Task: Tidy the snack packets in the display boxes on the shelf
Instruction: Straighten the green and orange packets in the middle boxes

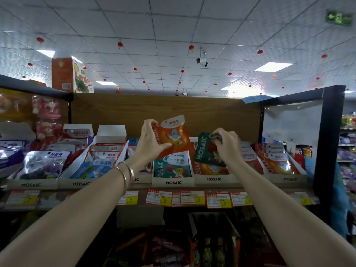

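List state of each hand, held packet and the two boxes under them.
left hand: gripping orange packet, raised
orange packet: held upright above the boxes
right hand: pinching green packet's top
green packet: tilted, over orange-stocked box
green-stocked box: open, packets upright
orange-stocked box: open, orange packets inside

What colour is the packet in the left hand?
Orange, with a white cartoon figure and a white label on top: the packet in the left hand, head view.

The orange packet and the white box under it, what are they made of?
The orange packet looks like shiny plastic film: light glints off it and it bends in the left hand. The white display box looks like matt cardboard, with flat folded walls and no shine.
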A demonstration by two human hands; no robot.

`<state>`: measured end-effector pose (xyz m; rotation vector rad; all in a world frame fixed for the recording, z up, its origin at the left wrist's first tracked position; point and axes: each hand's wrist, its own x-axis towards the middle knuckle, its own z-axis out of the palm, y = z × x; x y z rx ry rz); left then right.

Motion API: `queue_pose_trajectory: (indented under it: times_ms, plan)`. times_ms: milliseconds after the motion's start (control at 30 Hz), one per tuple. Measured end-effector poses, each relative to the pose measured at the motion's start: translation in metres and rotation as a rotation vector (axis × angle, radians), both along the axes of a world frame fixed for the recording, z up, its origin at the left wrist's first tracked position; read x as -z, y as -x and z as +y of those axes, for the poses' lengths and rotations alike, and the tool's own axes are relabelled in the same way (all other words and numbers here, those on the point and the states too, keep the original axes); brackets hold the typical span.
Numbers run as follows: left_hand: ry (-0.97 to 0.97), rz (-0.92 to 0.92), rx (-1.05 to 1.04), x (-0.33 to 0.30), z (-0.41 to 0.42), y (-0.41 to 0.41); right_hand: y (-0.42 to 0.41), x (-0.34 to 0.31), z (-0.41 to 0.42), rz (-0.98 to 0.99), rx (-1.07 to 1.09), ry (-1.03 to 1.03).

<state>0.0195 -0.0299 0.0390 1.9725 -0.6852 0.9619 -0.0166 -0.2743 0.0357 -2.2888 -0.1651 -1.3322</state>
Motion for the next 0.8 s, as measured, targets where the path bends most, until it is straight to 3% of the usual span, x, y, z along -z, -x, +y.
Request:
queue_pose_trajectory:
  times_ms: [300, 533, 800]
  plan:
    - [-0.074, 0.103, 0.186, -0.003, -0.073, 0.006, 0.039, -0.020, -0.046, -0.021, 0.089, -0.048]
    - [-0.328, 0.166, 0.093, 0.014, -0.104, 0.004, 0.062, -0.013, -0.080, -0.002, 0.185, -0.078]
    - [-0.341, 0.250, 0.112, 0.014, -0.109, 0.004, 0.066, -0.013, -0.081, 0.016, 0.157, -0.079]
